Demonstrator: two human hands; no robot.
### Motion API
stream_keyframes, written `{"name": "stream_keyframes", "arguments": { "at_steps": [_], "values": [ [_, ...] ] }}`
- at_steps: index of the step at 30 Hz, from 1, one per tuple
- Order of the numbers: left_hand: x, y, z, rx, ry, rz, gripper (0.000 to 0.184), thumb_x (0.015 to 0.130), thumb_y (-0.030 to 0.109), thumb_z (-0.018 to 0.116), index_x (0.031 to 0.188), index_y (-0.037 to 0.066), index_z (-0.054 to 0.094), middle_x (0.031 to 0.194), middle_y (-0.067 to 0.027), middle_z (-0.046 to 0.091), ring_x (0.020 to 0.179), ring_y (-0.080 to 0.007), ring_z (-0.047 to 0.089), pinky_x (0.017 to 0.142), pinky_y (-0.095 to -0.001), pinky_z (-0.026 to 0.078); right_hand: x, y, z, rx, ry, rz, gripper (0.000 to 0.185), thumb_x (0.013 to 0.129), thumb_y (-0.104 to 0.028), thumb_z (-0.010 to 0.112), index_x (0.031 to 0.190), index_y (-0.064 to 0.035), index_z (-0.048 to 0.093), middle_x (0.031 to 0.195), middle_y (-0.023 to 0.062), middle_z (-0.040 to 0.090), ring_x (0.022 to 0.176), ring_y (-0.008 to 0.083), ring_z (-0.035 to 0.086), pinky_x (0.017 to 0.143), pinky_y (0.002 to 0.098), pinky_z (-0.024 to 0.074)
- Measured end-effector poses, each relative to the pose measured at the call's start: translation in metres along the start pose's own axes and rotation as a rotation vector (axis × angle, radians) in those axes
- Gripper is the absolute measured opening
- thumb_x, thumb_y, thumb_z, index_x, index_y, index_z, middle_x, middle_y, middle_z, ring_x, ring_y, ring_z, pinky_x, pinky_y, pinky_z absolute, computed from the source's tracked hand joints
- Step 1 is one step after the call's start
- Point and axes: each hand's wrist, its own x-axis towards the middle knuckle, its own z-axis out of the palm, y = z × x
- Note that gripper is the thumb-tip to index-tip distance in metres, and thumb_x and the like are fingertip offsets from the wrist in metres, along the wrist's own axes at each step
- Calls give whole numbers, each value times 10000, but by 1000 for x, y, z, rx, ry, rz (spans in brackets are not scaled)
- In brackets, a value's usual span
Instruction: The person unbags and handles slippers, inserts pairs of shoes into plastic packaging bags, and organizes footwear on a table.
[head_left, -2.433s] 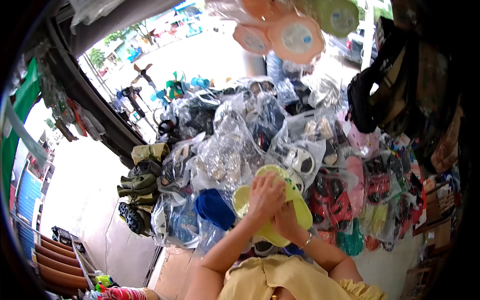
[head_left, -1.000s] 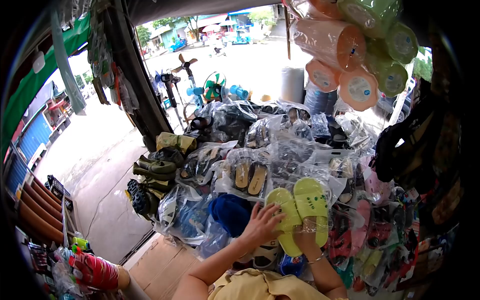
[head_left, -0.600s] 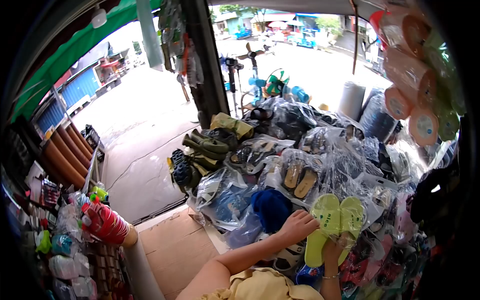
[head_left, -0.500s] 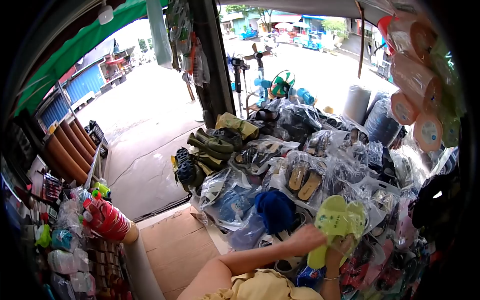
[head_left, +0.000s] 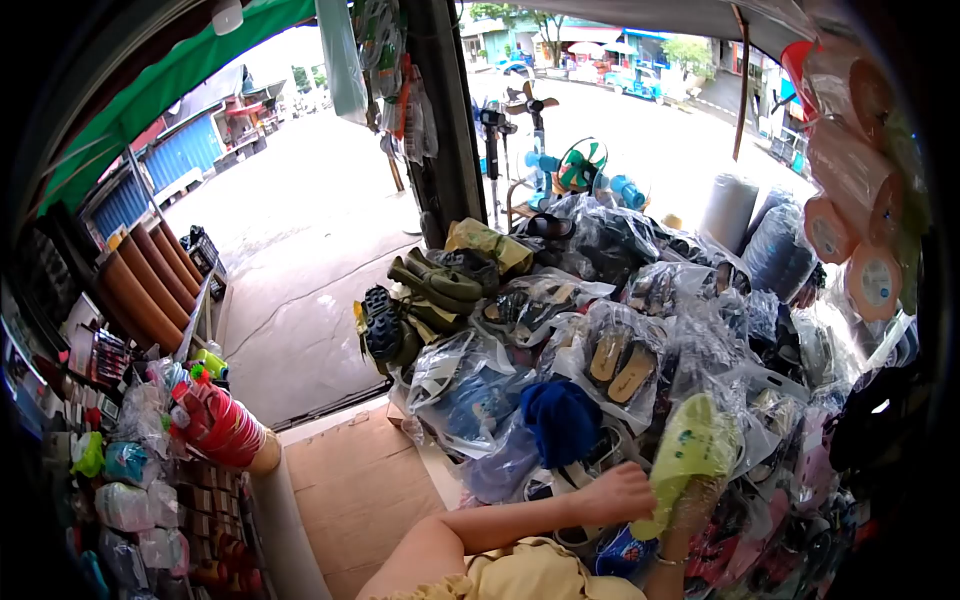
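Note:
In the head view my right hand [head_left: 694, 508], with a thin bracelet at the wrist, grips a pair of yellow-green slippers [head_left: 684, 450] in clear plastic. The slippers are tilted so that one mostly covers the other. Just left of their lower end is my left hand [head_left: 618, 493], its fingers curled closed; whether a bit of plastic is pinched in them cannot be made out. Below the hands lies a blue patterned item [head_left: 624, 552]. A dark blue cloth-like item [head_left: 560, 422] rests on the pile beyond my left hand.
Bagged footwear is heaped ahead, including tan-soled sandals [head_left: 620, 366] and olive boots [head_left: 436, 280]. Wrapped pink rolls [head_left: 850, 180] hang at the right. Flattened cardboard [head_left: 360, 490] covers the floor, with a red stack [head_left: 220, 425] at the left. Fans [head_left: 580, 165] stand by the street.
My left hand has drawn back a little to the left and down from the slippers. The slippers have turned in my right hand, now overlapping more. The view has shifted slightly.

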Motion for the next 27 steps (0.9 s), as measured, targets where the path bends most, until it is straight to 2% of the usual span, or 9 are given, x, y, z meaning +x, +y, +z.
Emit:
{"name": "stream_keyframes", "arguments": {
  "at_steps": [3, 4, 6, 8, 11, 19, 21, 24, 27],
  "values": [
    [-15, -25, 12, -219, 206, -475, 108, 841, 101, 597, 938, 61, 574, 795, -78, 521, 792, -275, 525, 783, -408, 401, 1, -4, -6, -11, 31, 28, 380, 946, -217, 516, 1229, 25, 441, 1115, 172, 559, 925, 284, 535, 836, 366, 441],
    [-18, -33, 18, -408, 180, -593, 249, 837, 70, 578, 1080, 34, 543, 972, -118, 545, 933, -305, 530, 856, -389, 405, 0, -4, -6, -15, 36, 38, 378, 945, -215, 517, 1228, 25, 442, 1115, 172, 559, 926, 284, 536, 836, 366, 441],
    [-15, -40, 32, -367, 179, -529, 345, 835, 74, 580, 1168, 44, 492, 1077, -134, 516, 1023, -311, 503, 897, -369, 397, -1, -7, -5, -26, 47, 46, 374, 944, -211, 517, 1226, 24, 443, 1115, 172, 560, 928, 285, 537, 836, 367, 442],
    [-8, -44, 40, -432, 104, -495, 636, 790, 24, 586, 1364, 37, 312, 1259, -166, 433, 1188, -308, 428, 1016, -366, 336, -2, -7, -6, -35, 42, 49, 371, 942, -208, 517, 1223, 23, 444, 1114, 172, 561, 930, 286, 538, 837, 367, 442],
    [10, -43, 49, -621, 246, -609, 632, 806, 12, 571, 1372, 60, 293, 1246, -147, 449, 1190, -267, 435, 1006, -377, 338, -3, -8, -4, -38, 36, 55, 365, 940, -202, 518, 1219, 22, 447, 1114, 172, 562, 932, 288, 540, 837, 368, 443],
    [19, -47, 59, -753, 368, -695, 321, 883, 62, 562, 1173, 74, 426, 1119, -94, 519, 1004, -208, 562, 819, -327, 449, -1, -13, 4, -33, 27, 63, 350, 934, -187, 520, 1209, 20, 452, 1112, 172, 565, 939, 292, 546, 839, 370, 446],
    [19, -45, 52, -442, 178, -702, 146, 896, 103, 551, 1015, 46, 490, 969, -123, 542, 877, -286, 581, 750, -361, 457, 0, -14, 7, -32, 24, 63, 347, 932, -183, 520, 1206, 19, 454, 1111, 172, 566, 941, 293, 547, 839, 371, 446],
    [12, -22, 48, -338, 148, -528, 92, 907, 126, 519, 904, 34, 515, 901, -140, 522, 846, -342, 551, 724, -385, 452, -1, -14, 9, -28, 19, 60, 341, 930, -177, 521, 1202, 18, 456, 1111, 172, 567, 943, 294, 549, 840, 372, 447],
    [6, -10, 43, -276, 67, -572, 111, 848, 128, 572, 907, 50, 521, 888, -139, 522, 889, -341, 544, 743, -393, 445, 0, -16, 10, -14, 24, 64, 336, 928, -172, 522, 1198, 17, 458, 1110, 172, 568, 946, 296, 551, 841, 373, 448]
  ]
}}
